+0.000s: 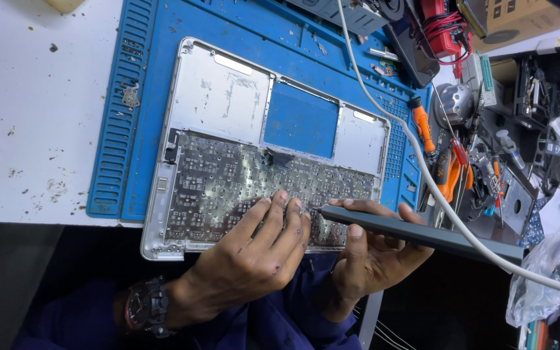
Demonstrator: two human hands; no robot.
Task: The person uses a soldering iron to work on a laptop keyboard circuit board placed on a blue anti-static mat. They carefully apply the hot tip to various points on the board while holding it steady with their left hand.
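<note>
Both hands work at the near edge of a bare silver laptop top case (228, 129) that lies underside up on a blue ribbed repair mat (121, 129). With my left hand (254, 256) I press down on the keyboard backplate (228, 188), fingers spread flat and close together over its lower rows, gripping nothing; a dark wristwatch (145, 306) sits on that wrist. With my right hand (374, 253) I keep a closed grip on a long grey electric screwdriver (422, 234), thumb on top and fingers curled beneath, its thin tip touching the backplate just beside my left fingertips. A white cable (384, 110) runs from the far side of the worktop (27, 116) across the mat's right edge and past the screwdriver's rear end. The trackpad opening (301, 120) in the case shows the blue mat through it. To the right lie an orange-handled screwdriver (422, 123), orange-handled pliers (450, 174) and a jumble of circuit boards and parts, well apart from my hands.
</note>
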